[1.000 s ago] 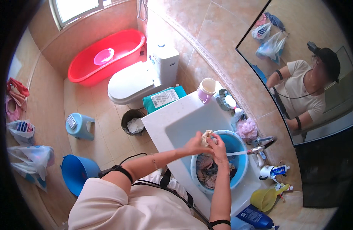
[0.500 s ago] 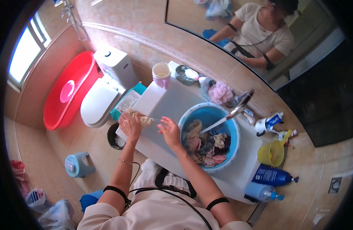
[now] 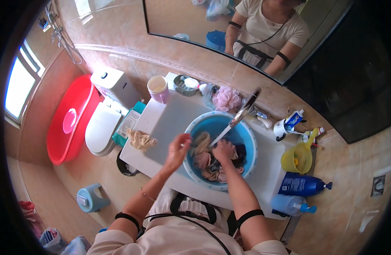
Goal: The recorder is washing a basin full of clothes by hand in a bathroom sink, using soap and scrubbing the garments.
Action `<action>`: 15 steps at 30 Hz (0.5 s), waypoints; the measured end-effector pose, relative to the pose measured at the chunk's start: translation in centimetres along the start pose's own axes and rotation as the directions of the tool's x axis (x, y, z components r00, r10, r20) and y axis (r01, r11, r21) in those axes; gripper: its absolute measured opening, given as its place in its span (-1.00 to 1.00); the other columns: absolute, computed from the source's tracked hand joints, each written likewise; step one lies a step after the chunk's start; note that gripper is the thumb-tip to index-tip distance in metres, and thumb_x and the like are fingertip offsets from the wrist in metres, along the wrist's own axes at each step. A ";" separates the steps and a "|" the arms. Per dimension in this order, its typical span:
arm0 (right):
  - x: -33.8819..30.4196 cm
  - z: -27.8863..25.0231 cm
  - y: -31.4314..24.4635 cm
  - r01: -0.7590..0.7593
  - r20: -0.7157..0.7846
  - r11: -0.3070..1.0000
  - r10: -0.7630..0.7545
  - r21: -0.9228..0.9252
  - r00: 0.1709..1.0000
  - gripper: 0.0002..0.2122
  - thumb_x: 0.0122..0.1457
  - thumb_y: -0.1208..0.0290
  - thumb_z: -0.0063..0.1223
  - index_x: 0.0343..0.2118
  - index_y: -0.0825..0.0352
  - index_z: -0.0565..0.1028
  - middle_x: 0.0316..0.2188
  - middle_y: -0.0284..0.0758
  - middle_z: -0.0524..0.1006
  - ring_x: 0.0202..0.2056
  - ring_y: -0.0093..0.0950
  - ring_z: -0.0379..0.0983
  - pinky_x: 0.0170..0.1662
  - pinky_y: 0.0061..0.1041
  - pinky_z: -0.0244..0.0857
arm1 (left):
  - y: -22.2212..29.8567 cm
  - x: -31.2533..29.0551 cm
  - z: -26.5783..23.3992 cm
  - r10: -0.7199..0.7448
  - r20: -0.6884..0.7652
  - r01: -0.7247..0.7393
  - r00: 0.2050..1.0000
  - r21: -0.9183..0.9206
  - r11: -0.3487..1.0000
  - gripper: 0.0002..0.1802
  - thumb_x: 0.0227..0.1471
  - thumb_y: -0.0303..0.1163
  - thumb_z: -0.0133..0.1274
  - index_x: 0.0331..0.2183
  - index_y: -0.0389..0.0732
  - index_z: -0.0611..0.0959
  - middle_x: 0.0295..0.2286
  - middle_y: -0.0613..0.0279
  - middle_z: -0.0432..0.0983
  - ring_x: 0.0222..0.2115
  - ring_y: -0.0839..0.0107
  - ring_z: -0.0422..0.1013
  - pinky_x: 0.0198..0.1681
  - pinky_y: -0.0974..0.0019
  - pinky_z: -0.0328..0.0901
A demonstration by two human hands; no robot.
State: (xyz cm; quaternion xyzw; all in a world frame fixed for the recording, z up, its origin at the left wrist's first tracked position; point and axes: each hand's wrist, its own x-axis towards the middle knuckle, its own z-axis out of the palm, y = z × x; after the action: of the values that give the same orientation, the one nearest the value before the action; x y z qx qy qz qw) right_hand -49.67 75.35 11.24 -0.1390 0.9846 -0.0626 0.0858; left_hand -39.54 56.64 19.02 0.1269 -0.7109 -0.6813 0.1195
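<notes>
A blue basin (image 3: 249, 170) sits in the white sink, holding water and a heap of small wet clothes (image 3: 202, 160) in beige, pink and dark colours. From the chrome faucet (image 3: 242, 111) water runs into it. My right hand (image 3: 224, 151) is down in the basin on the clothes, under the stream, its fingertips hidden. Just outside the basin's left rim, my left hand (image 3: 177, 149) hovers with loosely bent fingers, slightly blurred, nothing seen in it. A crumpled beige cloth (image 3: 141, 140) lies on the left end of the white counter (image 3: 138, 158).
A lilac cup (image 3: 158, 90), a soap dish (image 3: 183, 86) and a pink bath puff (image 3: 226, 98) line the back ledge. To the right stand a yellow dipper (image 3: 296, 158) and blue bottles (image 3: 303, 185). Left are a toilet (image 3: 103, 131), a red tub (image 3: 61, 146) and a blue stool (image 3: 92, 198).
My left hand has let go of the beige cloth, now on the counter's left end, and moved right toward the basin. My right hand has moved right into the basin. The view has shifted.
</notes>
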 end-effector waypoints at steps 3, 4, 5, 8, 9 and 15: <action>0.1 2.0 1.7 0.392 -0.090 0.909 -0.406 -0.140 0.909 -0.60 -0.14 0.19 0.08 -0.16 0.12 0.47 -0.17 -0.35 0.45 -0.04 -0.22 0.26 -0.08 -0.19 0.11 | -2.5 1.1 5.6 -0.202 0.237 0.245 0.950 -0.165 0.955 -0.70 0.10 -0.52 -0.12 -0.09 -0.31 0.39 -0.25 0.14 0.41 -0.25 0.40 0.40 -0.22 0.34 0.35; 0.8 1.3 2.2 0.517 -0.027 0.854 -0.519 -0.048 0.854 -0.61 -0.13 0.21 0.08 -0.16 0.10 0.47 -0.18 -0.36 0.45 -0.03 -0.21 0.25 -0.08 -0.18 0.12 | -4.7 1.4 6.7 -0.311 0.241 0.364 0.919 -0.217 0.906 -0.68 0.08 -0.55 -0.12 -0.08 -0.31 0.38 -0.25 0.13 0.40 -0.26 0.40 0.40 -0.22 0.33 0.36; 1.6 0.7 3.5 0.616 0.022 0.786 -0.618 0.044 0.786 -0.63 -0.12 0.22 0.09 -0.16 0.09 0.47 -0.19 -0.37 0.45 -0.03 -0.20 0.25 -0.09 -0.18 0.13 | -6.2 1.7 8.1 -0.413 0.262 0.476 0.872 -0.267 0.838 -0.66 0.06 -0.58 -0.12 -0.07 -0.31 0.36 -0.24 0.13 0.39 -0.27 0.40 0.40 -0.23 0.33 0.36; 2.8 0.4 4.9 0.339 -0.086 0.931 -0.330 0.138 0.940 -0.58 -0.08 0.23 0.09 -0.08 0.05 0.40 -0.14 -0.25 0.40 -0.01 -0.13 0.22 -0.07 -0.12 0.13 | -7.6 2.7 10.8 -0.541 0.144 0.548 0.828 -0.011 0.836 -0.61 -0.01 -0.60 -0.14 -0.07 -0.32 0.40 -0.32 0.13 0.44 -0.31 0.37 0.41 -0.25 0.35 0.33; 2.8 0.5 4.5 0.145 -0.183 0.982 -0.122 0.119 0.975 -0.56 -0.07 0.21 0.09 -0.05 0.05 0.37 -0.11 -0.20 0.38 -0.01 -0.09 0.21 -0.04 -0.09 0.11 | -9.0 2.5 10.6 -0.538 0.141 0.542 0.831 0.011 0.840 -0.61 -0.01 -0.60 -0.14 -0.07 -0.32 0.40 -0.32 0.13 0.44 -0.31 0.37 0.41 -0.25 0.35 0.33; 4.3 5.5 1.9 0.370 -0.149 0.914 -0.395 -0.168 0.907 -0.65 -0.04 0.20 -0.03 -0.19 0.22 0.50 -0.10 -0.22 0.40 0.02 -0.13 0.20 0.07 -0.02 -0.05 | -15.6 3.2 9.6 -0.421 -0.004 0.414 0.907 0.180 0.892 -0.68 -0.07 -0.52 -0.04 -0.19 -0.38 0.48 -0.38 0.10 0.49 -0.37 0.31 0.42 -0.29 0.32 0.29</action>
State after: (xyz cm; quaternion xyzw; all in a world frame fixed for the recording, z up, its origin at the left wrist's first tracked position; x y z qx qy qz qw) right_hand -53.22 75.37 4.95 -0.3290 0.9436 -0.0236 -0.0270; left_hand -45.57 63.88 3.04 0.2748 -0.7267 -0.6273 -0.0537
